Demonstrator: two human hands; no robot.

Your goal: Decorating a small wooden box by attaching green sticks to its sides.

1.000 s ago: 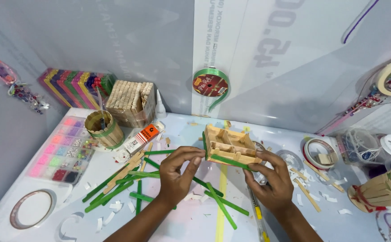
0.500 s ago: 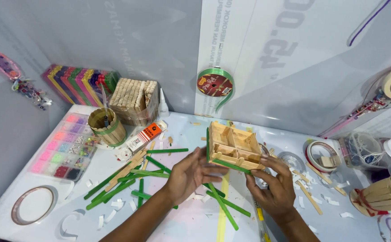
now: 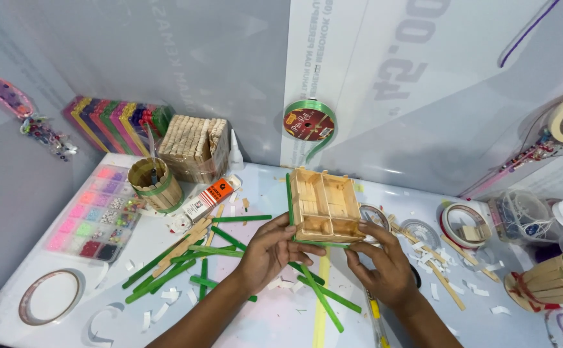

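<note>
- A person's left hand (image 3: 270, 248) and right hand (image 3: 384, 263) pinch the near edge of a small craft-stick box (image 3: 324, 206), tilting it up above the white counter (image 3: 275, 322) so its open compartments face the camera.
- Both hands are closed on the box, fingers curled beneath its lower rim and thumbs on top; forearms come in low from the near edge, wrists angled inward.
- The glued wooden frame looks light and stiff, though likely fragile at its joints; the outer walls and bottom corners appear the safest hold.
- Green craft sticks (image 3: 184, 264) lie scattered left of the left hand, a glue bottle (image 3: 208, 199) beyond them, and a tape roll (image 3: 463, 224) past the right hand.
</note>
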